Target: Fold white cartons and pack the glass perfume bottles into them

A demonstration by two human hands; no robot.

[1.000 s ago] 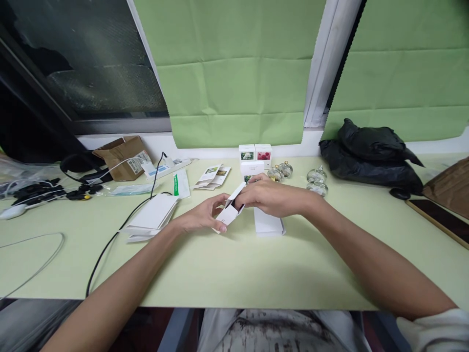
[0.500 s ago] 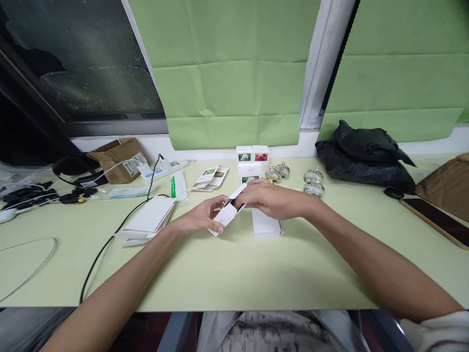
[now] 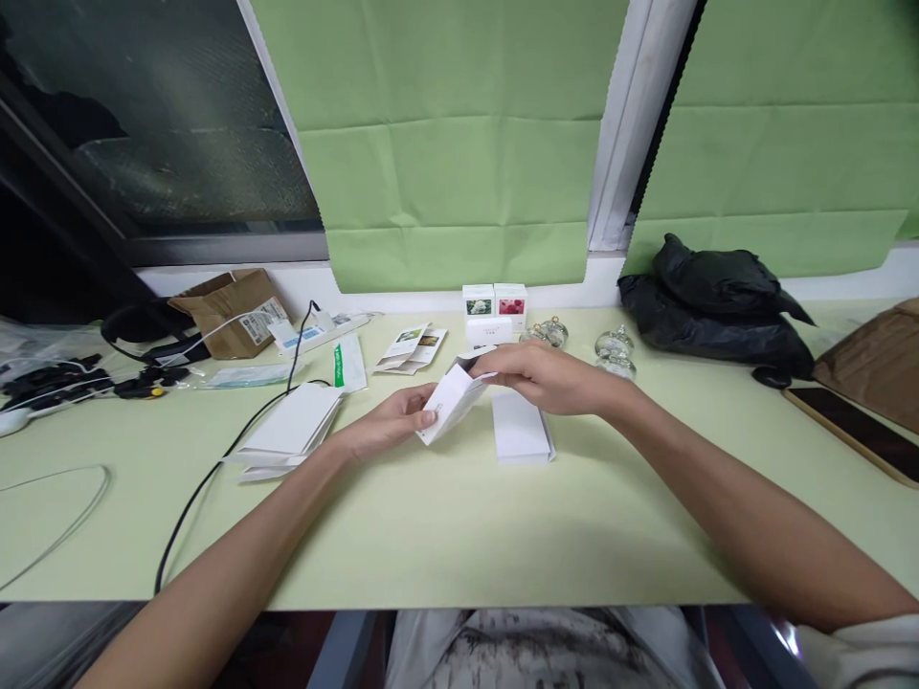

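My left hand is closed around the lower end of a small white cardboard box, tilted above the table, its thumb on the near face. At the box's open upper end is my right hand, its fingers on the flaps; some fingertips are hidden by the box. Just below my right hand, a stack of flat white cartons lies on the table. Beyond the hands, a white box stands before two small boxes with flower pictures. Glass ornaments with gold-coloured tops sit to the right.
Folded white cartons and a black cable lie at left. Printed cartons, a green-and-white packet and a brown cardboard box are farther back. A black plastic bag and a phone are at right.
The held box has turned so its broad white face and open end show more. My right hand has shifted slightly up and right at its flaps.
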